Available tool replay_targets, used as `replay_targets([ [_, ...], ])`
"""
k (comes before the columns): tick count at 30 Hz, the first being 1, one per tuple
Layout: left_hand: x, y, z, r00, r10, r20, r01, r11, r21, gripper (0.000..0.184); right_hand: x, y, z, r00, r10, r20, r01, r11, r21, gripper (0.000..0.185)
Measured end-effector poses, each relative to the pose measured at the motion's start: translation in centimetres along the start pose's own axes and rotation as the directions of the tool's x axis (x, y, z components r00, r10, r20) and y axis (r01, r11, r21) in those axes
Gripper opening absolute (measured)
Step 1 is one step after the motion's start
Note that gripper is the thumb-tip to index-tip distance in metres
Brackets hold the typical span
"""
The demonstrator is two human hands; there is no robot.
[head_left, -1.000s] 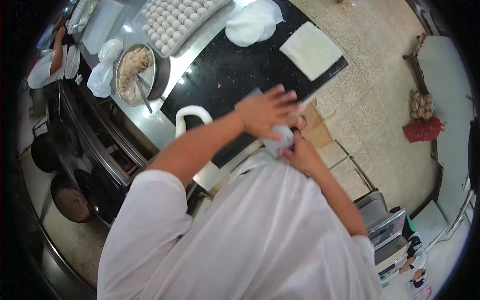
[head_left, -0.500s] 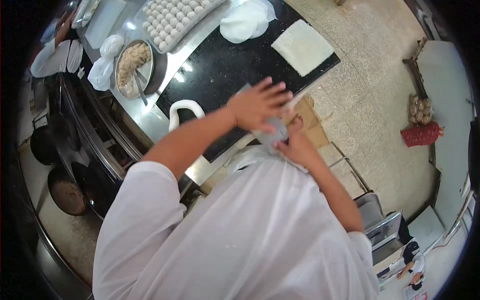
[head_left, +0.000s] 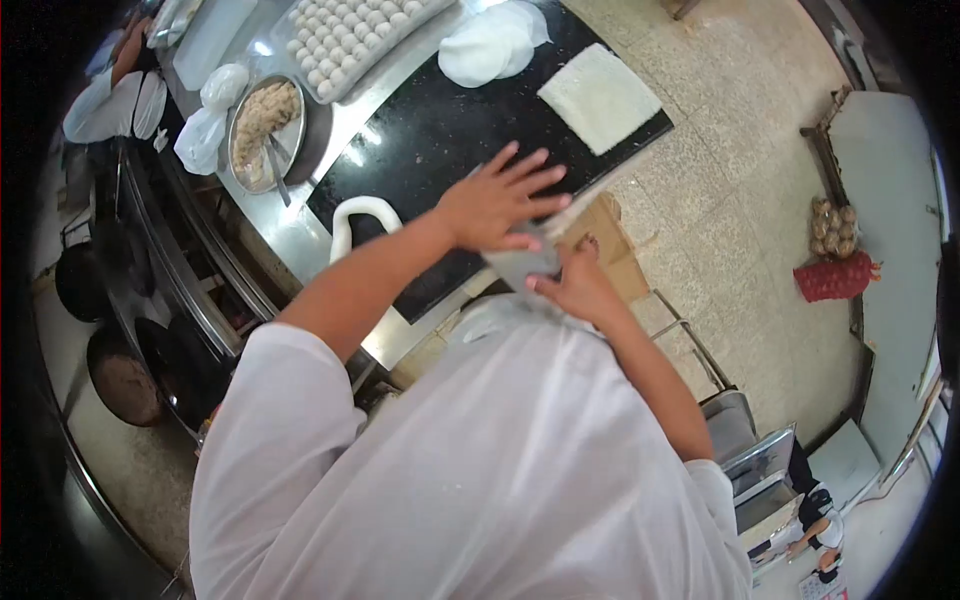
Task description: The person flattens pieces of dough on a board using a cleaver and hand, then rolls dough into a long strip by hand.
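My left hand [head_left: 497, 207] is spread with its fingers apart at the near edge of the black work surface [head_left: 425, 140]. Its palm side faces down, and the thumb lies over the edge of a grey flat tool [head_left: 522, 264]. Close beside it, my right hand [head_left: 583, 287] is closed on that tool, thumb on its near side. The tool is partly hidden and slightly blurred. To the left on the black surface lies a bent white dough roll [head_left: 352, 212]. Thin white round sheets [head_left: 487, 45] are at the back, with a white square towel [head_left: 601, 98] to their right.
A tray [head_left: 347, 88] of small dough balls and a metal bowl [head_left: 300, 140] of filling with a utensil stand at the back left. Plastic bags [head_left: 203, 140] lie beside the bowl. Pans [head_left: 122, 375] are at left, co-workers at far left and lower right.
Both hands and the grey tool have shifted left and slightly up in the view. The work surface has also shifted left. The right hand keeps its hold, and the left stays spread.
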State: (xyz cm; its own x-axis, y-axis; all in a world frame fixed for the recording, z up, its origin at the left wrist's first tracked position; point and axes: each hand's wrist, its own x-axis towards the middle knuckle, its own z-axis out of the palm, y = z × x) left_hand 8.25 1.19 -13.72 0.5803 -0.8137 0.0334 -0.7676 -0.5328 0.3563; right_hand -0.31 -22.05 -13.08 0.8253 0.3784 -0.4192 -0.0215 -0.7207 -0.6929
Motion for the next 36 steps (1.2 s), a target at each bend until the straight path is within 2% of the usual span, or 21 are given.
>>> replay_targets([
  [2, -1.9, 0.1, 1.6, 0.999, 0.048, 0.024, -0.047, 0.998, -0.048, 0.078, 0.0, -1.0, 0.5, 0.980, 0.082, 0.179, -0.082, 0.997, -0.006, 0.065],
  [3, -0.7, -0.4, 1.1, 0.999, 0.019, 0.029, -0.019, 1.000, 0.008, 0.076, 0.1, 0.6, 1.8, 0.990, -0.110, -0.092, 0.091, 0.979, -0.185, 0.066],
  [4, 0.9, -1.3, 0.7, 0.999, 0.018, 0.031, -0.018, 1.000, -0.018, 0.076, 0.7, 0.4, 0.7, 0.993, -0.090, -0.077, 0.075, 0.980, -0.185, 0.066],
  [6, 3.4, -2.6, 0.8, 0.994, 0.086, -0.070, -0.076, 0.987, 0.138, 0.077, 2.1, -1.2, -2.6, 0.969, 0.248, 0.012, -0.248, 0.969, -0.009, 0.063],
  [10, 6.9, -4.0, -0.3, 0.977, 0.136, -0.162, -0.110, 0.981, 0.156, 0.080, 3.7, -0.6, -4.8, 0.971, 0.215, -0.100, -0.226, 0.968, -0.107, 0.062],
  [12, 7.9, -4.7, -0.8, 0.946, 0.144, -0.289, -0.068, 0.964, 0.256, 0.081, 3.5, -0.7, -5.1, 0.964, 0.207, -0.168, -0.227, 0.968, -0.108, 0.063],
  [13, 8.1, -4.9, -1.5, 0.915, 0.124, -0.384, -0.003, 0.954, 0.301, 0.078, 2.6, -1.2, -4.6, 0.943, 0.193, -0.270, -0.229, 0.968, -0.106, 0.060],
  [14, 8.3, -5.4, -2.0, 0.839, 0.134, -0.527, 0.068, 0.936, 0.345, 0.076, 1.5, -1.6, -3.8, 0.943, 0.214, -0.256, -0.248, 0.963, -0.108, 0.060],
  [16, 7.2, -5.1, -3.0, 0.846, -0.281, -0.453, 0.286, 0.956, -0.058, 0.072, -0.3, -2.3, -2.2, 0.894, 0.304, -0.329, -0.329, 0.944, -0.024, 0.055],
  [17, 6.3, -4.7, -3.4, 0.842, -0.288, -0.457, 0.288, 0.955, -0.070, 0.072, -1.6, -1.8, -0.6, 0.894, 0.306, -0.326, -0.335, 0.942, -0.035, 0.055],
  [18, 4.9, -3.8, -3.9, 0.907, -0.414, -0.083, 0.397, 0.903, -0.164, 0.072, -4.0, -1.1, 2.0, 0.919, 0.249, -0.304, -0.250, 0.968, 0.035, 0.053],
  [19, 3.7, -3.0, -4.5, 0.838, -0.455, 0.302, 0.523, 0.828, -0.204, 0.074, -6.2, -1.0, 3.5, 0.941, 0.179, -0.288, -0.156, 0.982, 0.102, 0.052],
  [20, 2.8, -2.5, -4.5, 0.776, -0.348, 0.525, 0.548, 0.785, -0.289, 0.080, -8.5, -2.0, 4.0, 0.944, 0.246, -0.221, -0.236, 0.969, 0.070, 0.053],
  [22, 0.0, -0.5, -4.4, 0.822, -0.437, 0.364, 0.555, 0.757, -0.344, 0.063, -12.3, -3.0, 4.8, 0.930, 0.337, -0.145, -0.336, 0.941, 0.030, 0.052],
  [23, -1.1, -0.2, -4.1, 0.827, -0.441, 0.349, 0.551, 0.760, -0.344, 0.063, -13.5, -2.8, 4.9, 0.923, 0.363, -0.128, -0.362, 0.931, 0.031, 0.050],
  [25, -2.9, 0.2, -3.1, 0.757, -0.648, 0.087, 0.609, 0.650, -0.454, 0.045, -14.2, -3.1, 3.8, 0.918, 0.364, -0.158, -0.365, 0.931, 0.024, 0.045],
  [26, -3.5, 0.3, -2.6, 0.756, -0.650, 0.074, 0.606, 0.653, -0.455, 0.045, -14.2, -3.2, 3.1, 0.912, 0.369, -0.180, -0.372, 0.928, 0.021, 0.041],
  [28, -4.2, 0.6, -1.8, 0.695, -0.717, -0.054, 0.536, 0.566, -0.626, 0.030, -12.2, -2.9, 1.2, 0.908, 0.345, -0.239, -0.348, 0.937, 0.031, 0.037],
  [29, -4.3, 0.8, -1.3, 0.690, -0.721, -0.064, 0.534, 0.567, -0.627, 0.030, -10.6, -2.7, 0.1, 0.899, 0.329, -0.291, -0.330, 0.943, 0.045, 0.033],
  [31, -4.5, 1.5, -0.6, 0.666, -0.717, -0.205, 0.544, 0.655, -0.524, 0.027, -7.1, -3.0, -2.0, 0.908, 0.287, -0.305, -0.290, 0.956, 0.035, 0.032],
  [36, -4.5, 3.9, -0.1, 0.582, -0.785, -0.212, 0.647, 0.605, -0.464, 0.025, 1.2, -2.8, -4.5, 0.950, 0.077, -0.303, -0.102, 0.993, -0.067, 0.030],
])
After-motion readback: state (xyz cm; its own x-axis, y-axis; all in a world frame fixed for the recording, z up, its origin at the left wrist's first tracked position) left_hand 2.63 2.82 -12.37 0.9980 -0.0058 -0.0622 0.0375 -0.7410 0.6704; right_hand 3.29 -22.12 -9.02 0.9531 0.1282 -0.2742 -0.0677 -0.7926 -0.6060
